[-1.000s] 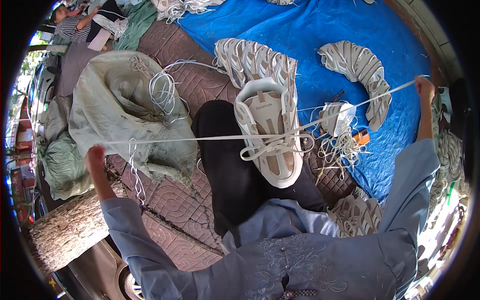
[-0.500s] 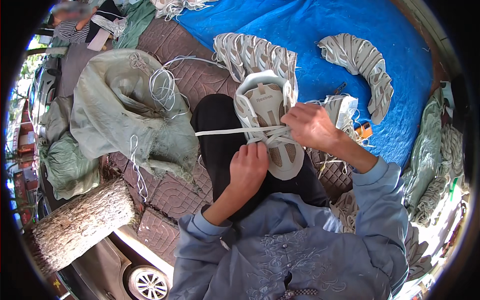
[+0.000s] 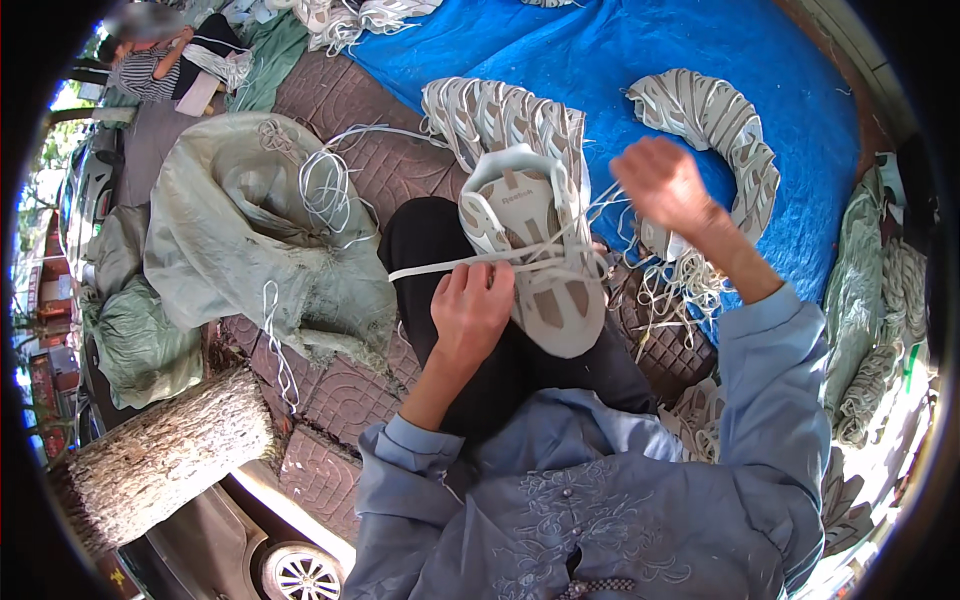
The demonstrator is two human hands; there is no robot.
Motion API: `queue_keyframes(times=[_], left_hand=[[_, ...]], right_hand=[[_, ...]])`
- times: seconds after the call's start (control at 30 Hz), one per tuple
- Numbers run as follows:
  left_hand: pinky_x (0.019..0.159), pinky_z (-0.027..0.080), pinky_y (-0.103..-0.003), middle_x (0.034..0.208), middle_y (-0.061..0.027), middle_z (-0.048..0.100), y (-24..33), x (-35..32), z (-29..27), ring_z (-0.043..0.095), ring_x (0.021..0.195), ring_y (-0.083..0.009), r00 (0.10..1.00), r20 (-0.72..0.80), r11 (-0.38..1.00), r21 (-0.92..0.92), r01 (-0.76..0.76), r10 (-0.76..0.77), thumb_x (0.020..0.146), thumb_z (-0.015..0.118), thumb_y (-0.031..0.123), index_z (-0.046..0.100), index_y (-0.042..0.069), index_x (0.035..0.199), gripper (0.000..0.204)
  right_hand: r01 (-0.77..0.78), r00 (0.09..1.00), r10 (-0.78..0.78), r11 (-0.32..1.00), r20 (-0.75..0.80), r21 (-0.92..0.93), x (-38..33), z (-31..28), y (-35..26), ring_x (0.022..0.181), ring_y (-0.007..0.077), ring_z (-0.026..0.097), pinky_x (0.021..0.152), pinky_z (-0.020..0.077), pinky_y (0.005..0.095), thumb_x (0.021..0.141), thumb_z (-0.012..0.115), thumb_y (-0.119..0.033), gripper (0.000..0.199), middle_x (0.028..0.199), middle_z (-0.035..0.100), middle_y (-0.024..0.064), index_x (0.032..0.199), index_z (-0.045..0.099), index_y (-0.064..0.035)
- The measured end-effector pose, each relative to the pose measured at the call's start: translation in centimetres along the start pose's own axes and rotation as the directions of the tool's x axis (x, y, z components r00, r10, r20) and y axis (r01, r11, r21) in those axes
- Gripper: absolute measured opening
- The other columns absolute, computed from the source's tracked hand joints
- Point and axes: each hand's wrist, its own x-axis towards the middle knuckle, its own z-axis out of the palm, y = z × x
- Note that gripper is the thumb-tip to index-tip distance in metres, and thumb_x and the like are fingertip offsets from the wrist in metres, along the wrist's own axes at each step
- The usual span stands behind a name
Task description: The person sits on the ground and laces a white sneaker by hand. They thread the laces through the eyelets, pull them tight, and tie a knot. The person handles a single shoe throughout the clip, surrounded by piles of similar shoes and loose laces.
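Note:
A beige and white sneaker (image 3: 568,335) rests across my lap, with its toe toward me and its tongue standing up. White shoelace (image 3: 425,271) crosses it, one end sticking out to the left over my dark trouser knee. My left hand (image 3: 472,308) is closed in a pinch on the lace at the shoe's left side. Raised to the right above the blue sheet, my right hand (image 3: 662,185) is closed on a lace end pulled out from the eyelets. Some motion blur softens the right fingers.
Rows of similar sneakers (image 3: 715,125) curve over the blue sheet (image 3: 600,50). Loose laces (image 3: 690,285) hang near my right knee. To the left are a pale sack (image 3: 225,190), a green bag (image 3: 148,335) and a tree trunk (image 3: 165,450). Another person (image 3: 150,75) sits far left.
My right hand has moved up and to the right from the eyelets, drawing lace out. My left hand has shifted slightly left and up along the lace.

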Motion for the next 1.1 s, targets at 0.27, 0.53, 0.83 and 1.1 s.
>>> queue_keyframes(times=[0.27, 0.53, 0.83, 1.1], left_hand=[[0.059, 0.046, -0.032, 0.082, -0.0081, 0.053, 0.0, 0.9, -1.3, 0.054, 0.07, -0.0232, 0.997, -0.033, 0.98, -0.19, 0.06, -0.067, 0.062, 0.06, 0.0, 0.056, 0.004, 0.086, 0.025], [0.084, 0.039, -0.038, 0.092, -0.0114, 0.053, -0.2, 3.8, -1.1, 0.047, 0.099, -0.0258, 0.955, 0.189, 0.973, -0.061, -0.222, 0.229, 0.064, 0.057, 0.009, 0.056, -0.001, 0.079, 0.018], [0.07, 0.041, -0.035, 0.068, -0.0051, 0.054, -0.7, 4.8, -1.3, 0.053, 0.079, -0.0217, 0.977, 0.139, 0.951, -0.286, -0.116, 0.161, 0.061, 0.061, 0.0, 0.049, 0.007, 0.07, 0.016], [0.054, 0.042, -0.033, 0.064, -0.0099, 0.054, -2.5, 4.2, -1.5, 0.055, 0.061, -0.0248, 0.965, 0.262, 0.85, -0.509, 0.137, 0.001, 0.07, 0.058, 0.002, 0.051, 0.004, 0.076, 0.01]], right_hand=[[-0.251, 0.956, 0.257, 0.966, 0.144, -0.056, -1.7, 4.8, 1.7, 0.064, 0.0203, 0.053, 0.058, 0.0446, 0.0336, 0.064, 0.055, -0.009, 0.002, 0.065, 0.053, 0.004, 0.063, 0.055, -0.008], [-0.238, 0.971, 0.199, 0.871, 0.133, 0.43, -1.9, -0.7, -9.1, 0.065, 0.0191, 0.049, 0.058, 0.0409, 0.0307, 0.054, 0.061, -0.011, 0.01, 0.064, 0.048, 0.0025, 0.059, 0.053, -0.0079], [-0.137, 0.979, 0.18, 0.923, -0.09, 0.358, -0.6, -0.3, -5.9, 0.06, 0.0183, 0.048, 0.05, 0.0376, 0.0299, 0.054, 0.057, -0.015, 0.014, 0.06, 0.045, 0.0023, 0.056, 0.045, -0.0085], [-0.572, 0.737, 0.198, -0.326, 0.646, 0.753, 1.7, -1.0, -4.2, 0.06, 0.008, 0.055, 0.056, 0.0403, 0.0214, 0.057, 0.062, -0.004, 0.009, 0.064, 0.06, 0.0047, 0.066, 0.062, 0.0009]])
